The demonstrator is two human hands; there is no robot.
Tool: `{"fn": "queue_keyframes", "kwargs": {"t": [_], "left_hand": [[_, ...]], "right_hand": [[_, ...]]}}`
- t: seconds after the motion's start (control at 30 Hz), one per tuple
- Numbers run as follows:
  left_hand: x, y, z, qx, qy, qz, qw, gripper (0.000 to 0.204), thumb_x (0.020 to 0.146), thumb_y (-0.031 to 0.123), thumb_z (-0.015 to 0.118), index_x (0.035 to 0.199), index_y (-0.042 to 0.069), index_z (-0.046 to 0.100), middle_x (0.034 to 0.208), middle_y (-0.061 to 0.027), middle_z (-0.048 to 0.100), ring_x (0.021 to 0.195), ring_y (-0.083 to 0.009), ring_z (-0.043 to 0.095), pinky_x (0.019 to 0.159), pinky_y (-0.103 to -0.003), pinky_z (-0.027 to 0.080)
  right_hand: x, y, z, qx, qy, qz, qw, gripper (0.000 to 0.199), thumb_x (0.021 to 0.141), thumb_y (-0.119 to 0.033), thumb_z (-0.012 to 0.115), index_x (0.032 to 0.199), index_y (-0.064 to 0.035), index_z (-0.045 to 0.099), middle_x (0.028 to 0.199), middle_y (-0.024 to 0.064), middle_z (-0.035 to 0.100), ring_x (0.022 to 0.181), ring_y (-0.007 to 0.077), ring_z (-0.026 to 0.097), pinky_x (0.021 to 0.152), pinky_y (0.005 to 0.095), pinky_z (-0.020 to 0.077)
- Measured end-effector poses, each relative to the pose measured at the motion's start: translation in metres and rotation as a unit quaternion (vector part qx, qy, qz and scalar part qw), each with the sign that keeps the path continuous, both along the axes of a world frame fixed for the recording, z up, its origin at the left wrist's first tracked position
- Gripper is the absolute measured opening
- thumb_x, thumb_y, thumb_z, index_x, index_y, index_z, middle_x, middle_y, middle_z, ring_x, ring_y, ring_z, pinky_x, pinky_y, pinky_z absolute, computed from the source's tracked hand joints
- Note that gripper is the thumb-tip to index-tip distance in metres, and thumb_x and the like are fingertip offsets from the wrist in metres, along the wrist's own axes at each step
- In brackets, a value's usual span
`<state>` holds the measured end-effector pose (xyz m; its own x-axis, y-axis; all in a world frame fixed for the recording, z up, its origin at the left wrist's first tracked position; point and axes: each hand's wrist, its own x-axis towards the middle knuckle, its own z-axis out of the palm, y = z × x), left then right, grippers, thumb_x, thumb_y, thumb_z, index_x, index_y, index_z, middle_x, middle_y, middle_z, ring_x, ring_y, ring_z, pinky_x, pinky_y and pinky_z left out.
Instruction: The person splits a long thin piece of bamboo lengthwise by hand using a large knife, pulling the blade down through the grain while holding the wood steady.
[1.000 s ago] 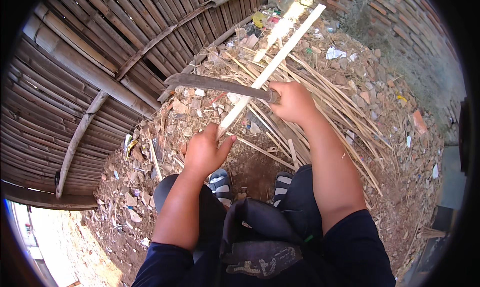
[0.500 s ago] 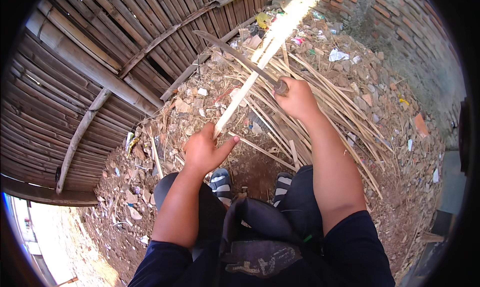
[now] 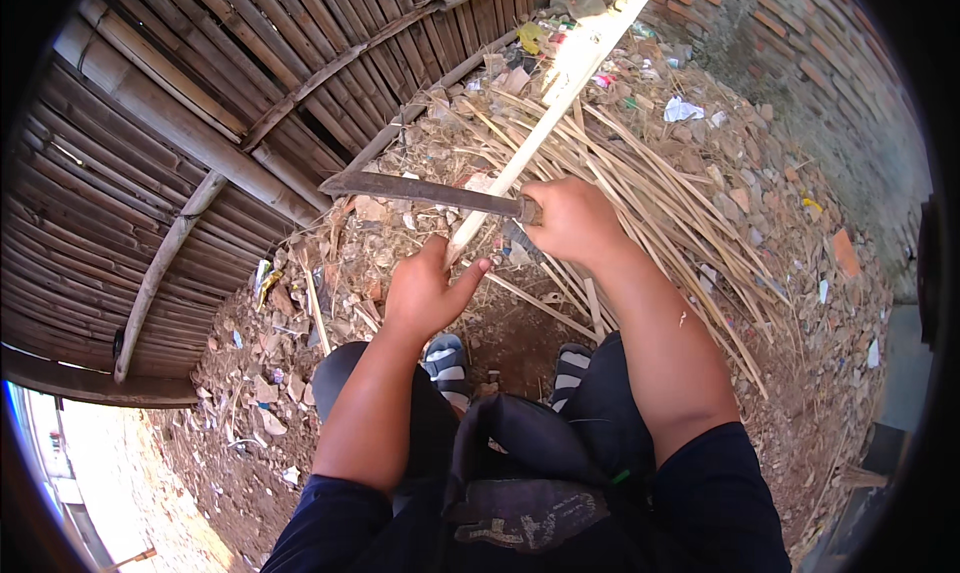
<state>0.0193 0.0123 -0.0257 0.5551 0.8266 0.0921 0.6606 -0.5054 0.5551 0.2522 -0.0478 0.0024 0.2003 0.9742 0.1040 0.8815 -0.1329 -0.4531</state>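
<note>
The left hand (image 3: pixel 425 293) grips the near end of a pale bamboo strip (image 3: pixel 560 103) running toward one o'clock. The right hand (image 3: pixel 570 218) clenches a dark machete (image 3: pixel 420 191), its blade pointing toward nine o'clock across the strip.

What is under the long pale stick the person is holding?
Under the bamboo strip lie loose thin bamboo slivers and rubble on the dirt. The left hand holds its near end, and the knife blade crosses it. Ground beneath the pile is hidden.
</note>
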Motion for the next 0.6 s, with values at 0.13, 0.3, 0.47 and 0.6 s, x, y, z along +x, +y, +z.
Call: {"fn": "queue_keyframes", "kwargs": {"t": [0.13, 0.3, 0.47, 0.6], "left_hand": [[-0.002, -0.005, 0.008, 0.001, -0.018, -0.020, 1.000, 0.053, 0.094, 0.051, 0.072, 0.091, -0.001, 0.060, 0.067, -0.0234, 0.067, 0.067, -0.0469, 0.069, 0.063, -0.053, 0.054], [-0.004, -0.003, -0.003, -0.004, -0.041, -0.009, 0.999, 0.045, 0.105, 0.043, 0.058, 0.090, 0.000, 0.057, 0.068, -0.0264, 0.065, 0.069, -0.0498, 0.066, 0.063, -0.057, 0.050], [-0.005, -0.002, -0.003, 0.003, -0.032, -0.007, 0.999, 0.044, 0.107, 0.042, 0.054, 0.091, 0.001, 0.057, 0.068, -0.0264, 0.064, 0.069, -0.0512, 0.065, 0.063, -0.058, 0.049], [-0.001, -0.006, -0.002, -0.021, -0.020, -0.007, 1.000, 0.044, 0.108, 0.041, 0.054, 0.090, 0.001, 0.056, 0.070, -0.0264, 0.064, 0.070, -0.0514, 0.064, 0.063, -0.058, 0.049]], "right_hand": [[0.020, 0.004, -0.003, 0.032, 0.037, -0.045, 0.998, 0.022, 0.077, -0.022, 0.075, 0.097, -0.0131, 0.075, 0.082, 0.0155, 0.073, 0.082, 0.0379, 0.071, 0.075, 0.0498, 0.0560], [0.008, 0.001, -0.011, 0.047, 0.000, -0.004, 0.999, 0.024, 0.078, -0.020, 0.074, 0.101, -0.0156, 0.076, 0.081, 0.0136, 0.073, 0.080, 0.0384, 0.071, 0.074, 0.0486, 0.0562], [0.027, 0.009, -0.015, 0.000, 0.030, -0.052, 0.998, 0.024, 0.078, -0.020, 0.074, 0.101, -0.0135, 0.075, 0.082, 0.0142, 0.073, 0.081, 0.0377, 0.072, 0.074, 0.0473, 0.0565], [0.034, 0.007, -0.026, 0.113, 0.082, -0.111, 0.984, 0.017, 0.079, -0.022, 0.075, 0.092, -0.0125, 0.071, 0.080, 0.0149, 0.072, 0.081, 0.0384, 0.071, 0.073, 0.0477, 0.0564]]}}
